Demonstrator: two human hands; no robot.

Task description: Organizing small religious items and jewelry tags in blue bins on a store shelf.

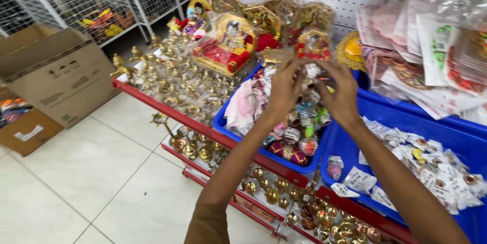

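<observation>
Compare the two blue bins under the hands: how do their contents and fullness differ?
The left bin is heaped with round wrapped ornaments and pink packets; the right bin holds flat white packets. The left bin looks full, while the right bin shows much bare blue floor. The left hand and right hand hover over the left bin only. Both bins are blue plastic on the red shelf.

bins: blue plastic, glossy
figurines, left of bins: shiny gold metal
box: matt cardboard
</observation>
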